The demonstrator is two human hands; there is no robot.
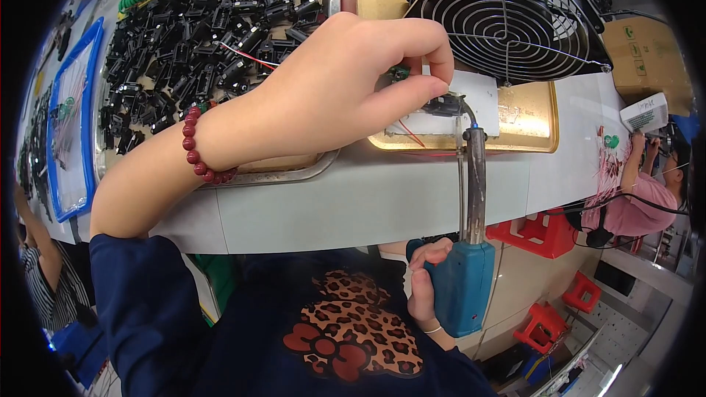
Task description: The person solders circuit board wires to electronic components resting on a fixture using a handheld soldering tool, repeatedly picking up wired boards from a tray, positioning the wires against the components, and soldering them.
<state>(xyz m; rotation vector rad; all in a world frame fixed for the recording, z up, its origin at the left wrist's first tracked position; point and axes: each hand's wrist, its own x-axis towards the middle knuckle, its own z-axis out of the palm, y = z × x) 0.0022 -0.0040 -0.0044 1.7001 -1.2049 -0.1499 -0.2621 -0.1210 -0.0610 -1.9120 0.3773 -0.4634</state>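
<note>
My left hand [390, 66] reaches over a gold tray [533, 121], its thumb and index finger pinched together. What the fingertips hold is too small or hidden to make out. A bit of green circuit board [398, 72] shows in the gap below the curled index finger. Under the fingertips, a small black part [443, 107] lies on a white pad [482, 106], and a thin red wire [412, 132] trails nearby. My right hand [423, 279], lower down, is wrapped around the teal handle of a soldering gun [463, 287]. The gun's long barrel points up, its bent tip at the black part.
A metal tray [331, 158] heaped with black plastic parts [198, 44] stands left, beyond it a blue-rimmed tray [55, 176]. A black fan with a wire guard [507, 33] stands behind the gold tray. A cardboard box [651, 62], red stools [540, 235] and a co-worker in pink [643, 209] are right.
</note>
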